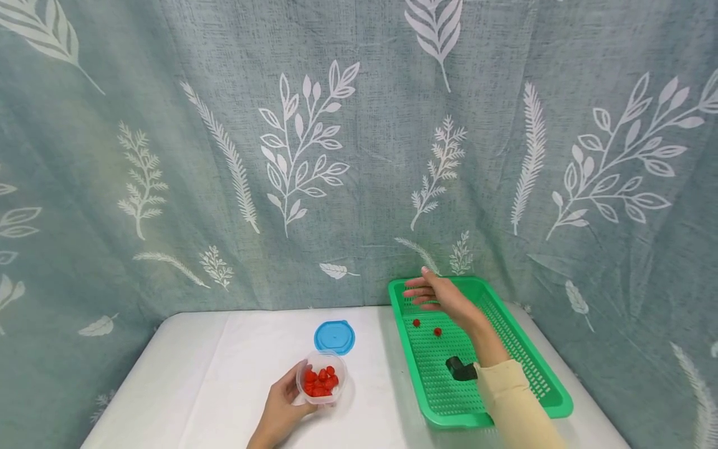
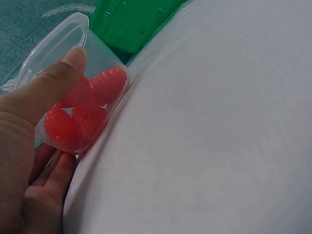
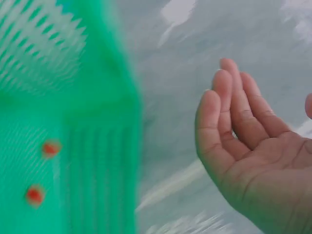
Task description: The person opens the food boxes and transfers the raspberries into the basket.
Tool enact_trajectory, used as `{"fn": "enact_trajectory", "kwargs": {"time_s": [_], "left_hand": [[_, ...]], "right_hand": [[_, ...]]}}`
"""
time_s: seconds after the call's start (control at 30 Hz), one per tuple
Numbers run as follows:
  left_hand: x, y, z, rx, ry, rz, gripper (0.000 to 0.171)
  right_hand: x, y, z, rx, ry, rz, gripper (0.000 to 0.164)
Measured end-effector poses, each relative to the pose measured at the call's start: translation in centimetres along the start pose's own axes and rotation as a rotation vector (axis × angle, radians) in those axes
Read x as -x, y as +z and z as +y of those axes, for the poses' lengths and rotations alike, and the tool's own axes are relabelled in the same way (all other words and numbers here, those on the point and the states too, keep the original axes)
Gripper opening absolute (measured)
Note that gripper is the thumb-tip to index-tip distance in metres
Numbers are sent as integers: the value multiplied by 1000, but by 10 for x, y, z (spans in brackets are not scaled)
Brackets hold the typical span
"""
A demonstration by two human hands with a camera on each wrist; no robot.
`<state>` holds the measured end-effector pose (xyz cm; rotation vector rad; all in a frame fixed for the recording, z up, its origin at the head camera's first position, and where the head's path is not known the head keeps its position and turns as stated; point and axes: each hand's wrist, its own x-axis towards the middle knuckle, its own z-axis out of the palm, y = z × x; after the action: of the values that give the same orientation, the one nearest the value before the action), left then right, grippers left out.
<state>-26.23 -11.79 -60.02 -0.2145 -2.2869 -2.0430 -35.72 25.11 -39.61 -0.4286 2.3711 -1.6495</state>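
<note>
My left hand (image 1: 285, 399) grips a clear plastic tub (image 2: 105, 53), with the thumb against its near wall and fingers around the other side. Red raspberries (image 1: 321, 381) lie in the bottom of the tub, several of them. Over the far left part of a green basket (image 1: 412, 374) hovers my right hand (image 1: 443, 298), fingers extended and palm bare in the right wrist view. Two loose raspberries rest on the basket floor: one raspberry (image 1: 416, 323) by the left wall, the other raspberry (image 1: 437, 332) a little nearer.
A round blue lid (image 1: 335, 337) lies on the white table (image 1: 224, 374) just behind the tub. Beside the right wrist, a black object (image 1: 461, 369) shows against the basket floor. The patterned grey-green curtain (image 1: 359, 156) hangs behind the table and along its sides.
</note>
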Motion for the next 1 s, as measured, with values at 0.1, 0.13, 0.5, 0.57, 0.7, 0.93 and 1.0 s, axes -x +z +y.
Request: {"fn": "enact_trajectory", "kwargs": {"time_s": [0.1,0.13,0.5,0.57,0.7,0.93,1.0], "left_hand": [[-1,-1,-1,4,0,-6,92],[-1,-1,-1,3,-4,-9,92],[-1,-2,-1,-11,-6,-14,92],[-1,-1,-1,-12,-6,-14,92],[-1,-1,0,-21,-10,-20,93],[0,-1,0,-16,9,-9,92],[0,-1,1,-11,15,-6,92]], "right_hand": [[14,20,-25,29,-80,11,66],[18,27,-32,43,-107,17,65],[51,94,-64,49,-237,137,52],[52,107,-60,39,-245,160,49],[50,135,-43,118,-221,230,38],[33,174,-3,265,-271,259,23],[27,183,9,289,-277,262,18]]}}
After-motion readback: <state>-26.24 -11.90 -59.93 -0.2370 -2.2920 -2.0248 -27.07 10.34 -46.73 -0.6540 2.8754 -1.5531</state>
